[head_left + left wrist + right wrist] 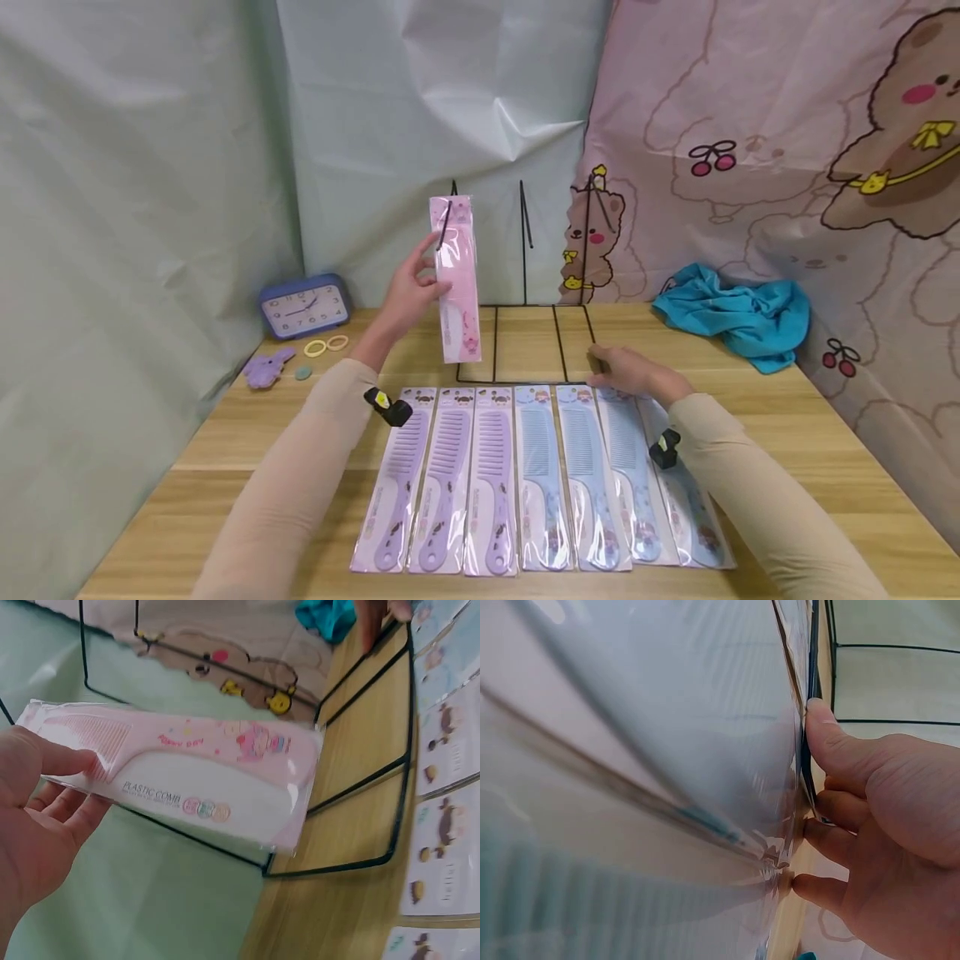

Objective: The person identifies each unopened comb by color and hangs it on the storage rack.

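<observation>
My left hand (411,292) pinches a pink plastic comb in a clear packet (461,292), thumb across its front and fingers behind. The packet is upright at the left hook of a black wire rack (524,275), and the hook's prong crosses its top. In the left wrist view, the packet's printed lower end (225,780) points away from the hand. At the front right corner of the rack's base, my right hand (633,371) grips the wire between thumb and fingers. Close in front lie packaged purple combs (492,475) and blue combs (588,467).
A blue clock (306,307) stands at the back left, near hair ties (315,348) and a purple clip-like thing (266,368). Crumpled teal cloth (735,312) lies at the back right. Hanging sheets enclose the wooden table. The rack's other hooks stick out toward me.
</observation>
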`<state>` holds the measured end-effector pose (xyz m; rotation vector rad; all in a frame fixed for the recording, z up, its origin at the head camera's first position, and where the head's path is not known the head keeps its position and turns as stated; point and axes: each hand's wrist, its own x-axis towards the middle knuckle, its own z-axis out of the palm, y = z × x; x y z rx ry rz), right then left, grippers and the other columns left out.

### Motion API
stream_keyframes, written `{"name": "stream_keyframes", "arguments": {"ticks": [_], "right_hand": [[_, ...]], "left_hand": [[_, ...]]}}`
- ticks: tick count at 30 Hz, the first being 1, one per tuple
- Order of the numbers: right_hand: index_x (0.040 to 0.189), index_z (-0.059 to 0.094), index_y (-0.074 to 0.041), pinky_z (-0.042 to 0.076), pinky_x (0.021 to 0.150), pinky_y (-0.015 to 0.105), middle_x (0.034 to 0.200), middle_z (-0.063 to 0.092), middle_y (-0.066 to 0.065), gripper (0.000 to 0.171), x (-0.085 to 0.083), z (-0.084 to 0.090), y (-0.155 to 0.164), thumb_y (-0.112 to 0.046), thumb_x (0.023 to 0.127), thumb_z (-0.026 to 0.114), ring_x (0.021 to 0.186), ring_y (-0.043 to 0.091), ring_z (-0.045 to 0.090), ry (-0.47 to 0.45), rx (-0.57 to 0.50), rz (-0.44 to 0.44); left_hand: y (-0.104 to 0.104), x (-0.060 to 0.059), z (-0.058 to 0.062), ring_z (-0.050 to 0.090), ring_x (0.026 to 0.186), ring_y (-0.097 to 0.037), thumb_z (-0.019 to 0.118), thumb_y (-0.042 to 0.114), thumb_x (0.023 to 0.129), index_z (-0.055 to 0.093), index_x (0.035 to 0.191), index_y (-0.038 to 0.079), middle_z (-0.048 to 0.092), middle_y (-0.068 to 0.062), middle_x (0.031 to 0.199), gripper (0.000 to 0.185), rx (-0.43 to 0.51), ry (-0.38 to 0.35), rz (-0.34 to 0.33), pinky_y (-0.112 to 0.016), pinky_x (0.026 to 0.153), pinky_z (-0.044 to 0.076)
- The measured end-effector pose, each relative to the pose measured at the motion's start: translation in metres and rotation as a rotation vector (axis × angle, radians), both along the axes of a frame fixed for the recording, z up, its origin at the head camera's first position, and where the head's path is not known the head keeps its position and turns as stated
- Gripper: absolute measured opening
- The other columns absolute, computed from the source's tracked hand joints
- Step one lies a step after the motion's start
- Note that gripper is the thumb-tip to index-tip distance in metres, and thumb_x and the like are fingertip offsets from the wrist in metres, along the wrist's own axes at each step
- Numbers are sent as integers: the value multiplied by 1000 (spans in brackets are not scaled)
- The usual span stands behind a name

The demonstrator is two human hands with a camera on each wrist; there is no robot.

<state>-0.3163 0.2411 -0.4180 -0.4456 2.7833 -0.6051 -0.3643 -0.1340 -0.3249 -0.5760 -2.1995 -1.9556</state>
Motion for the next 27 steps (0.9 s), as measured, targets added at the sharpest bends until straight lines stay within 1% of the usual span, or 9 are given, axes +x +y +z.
{"name": "stream_keyframes", "arguments": {"ticks": [3, 6, 10, 14, 16, 18, 21, 23, 27], "right_hand": [[153, 35, 0, 43, 104, 57, 137, 54, 25, 68, 0, 1, 0, -27, 99, 66, 111, 31, 55, 7, 2, -6], [153, 34, 0, 42, 105, 58, 138, 53, 26, 69, 0, 2, 0, -26, 99, 66, 113, 33, 55, 6, 4, -14], [155, 32, 0, 41, 106, 58, 141, 51, 28, 71, 1, 3, -1, -27, 98, 66, 116, 35, 54, -7, 2, -29], [155, 31, 0, 38, 108, 59, 144, 48, 29, 72, 2, 3, -2, -26, 98, 67, 126, 39, 51, -10, -8, -36], [155, 32, 0, 37, 108, 59, 145, 47, 29, 71, 3, 3, -2, -26, 98, 66, 129, 41, 49, -7, -10, -35], [155, 31, -1, 37, 109, 59, 146, 46, 29, 72, 2, 2, -3, -26, 98, 67, 130, 42, 48, -9, -12, -39], [155, 31, 0, 37, 109, 59, 145, 47, 28, 72, 2, 2, -3, -26, 98, 67, 128, 40, 49, -10, -15, -39], [155, 31, 0, 38, 108, 58, 144, 48, 28, 73, 2, 2, -3, -26, 97, 68, 124, 38, 51, -14, -17, -43], [155, 32, 0, 47, 99, 52, 139, 52, 25, 72, 1, 4, -3, -26, 97, 68, 111, 33, 54, -21, -12, -49]], "left_hand": [[1, -13, 2, 65, 90, -23, 60, -17, 89, 35, 156, 34, 53, -17, 123, 88, -27, -6, 31, -30, 81, 58], [0, -24, 2, 65, 90, -25, 60, -18, 89, 36, 155, 36, 52, -18, 123, 89, -42, -13, 45, -33, 83, 58], [0, -32, -1, 64, 99, -30, 60, -19, 87, 37, 154, 38, 53, -19, 123, 91, -27, -25, 58, -36, 88, 57], [0, -34, -2, 58, 119, -34, 60, -20, 86, 38, 154, 36, 54, -22, 129, 91, -19, -17, 54, -37, 97, 53], [-2, -35, -4, 51, 130, -32, 60, -18, 87, 37, 155, 35, 52, -22, 138, 89, -29, -9, 52, -38, 102, 49], [-5, -34, -6, 44, 138, -30, 59, -17, 89, 37, 155, 34, 45, -19, 149, 86, -32, -6, 51, -39, 106, 45], [-10, -32, -8, 34, 145, -27, 58, -14, 91, 36, 156, 31, 30, -12, 161, 82, -33, -3, 61, -41, 111, 40], [-13, -29, -8, 29, 147, -28, 58, -13, 92, 34, 157, 27, 22, -8, 164, 80, -18, -2, 65, -42, 113, 38], [-19, -21, -6, 27, 147, -34, 60, -12, 91, 31, 158, 18, 18, -10, 165, 79, 33, 10, 69, -42, 111, 40]]}}
